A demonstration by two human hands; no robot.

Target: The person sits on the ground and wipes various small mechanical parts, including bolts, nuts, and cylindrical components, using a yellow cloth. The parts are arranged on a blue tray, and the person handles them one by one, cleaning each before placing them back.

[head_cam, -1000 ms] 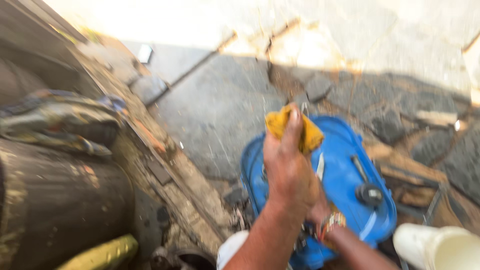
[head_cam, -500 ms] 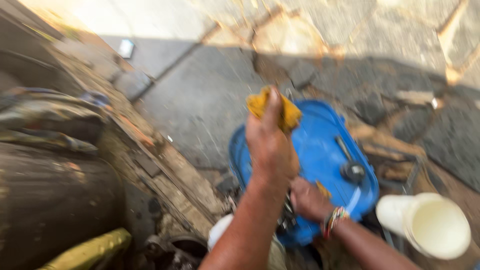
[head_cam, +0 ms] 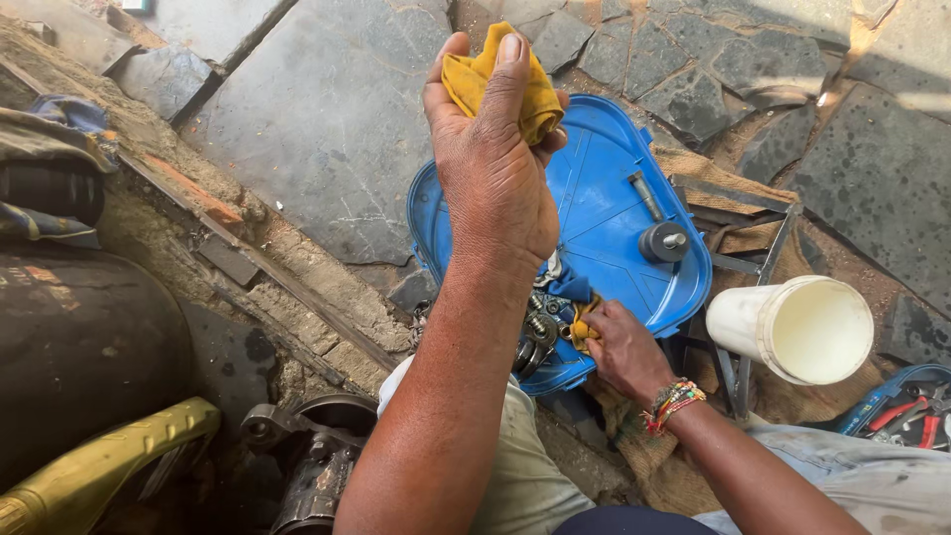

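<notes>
My left hand [head_cam: 495, 178] is raised over a blue plastic tray [head_cam: 604, 198] and grips a crumpled yellow cloth [head_cam: 475, 79] between thumb and fingers. My right hand [head_cam: 619, 352], with a beaded bracelet at the wrist, rests on the tray's near edge. Its fingers are closed on a small yellow piece beside a heap of metal nuts and rings [head_cam: 540, 332]. Farther back on the tray lie a grey bolt [head_cam: 644, 195] and a round black part [head_cam: 664, 241].
A white plastic tub [head_cam: 792, 332] lies on its side right of the tray, on a metal frame and sacking. A blue case with red-handled pliers [head_cam: 897, 411] is at the right edge. Dark machine parts [head_cam: 79, 337] and a yellow-green piece [head_cam: 109, 461] crowd the left. The ground is stone slabs [head_cam: 327, 129].
The view has dropped closer and steadied. My left hand keeps the yellow cloth raised. My right hand has come into full view at the metal parts on the tray's near edge.
</notes>
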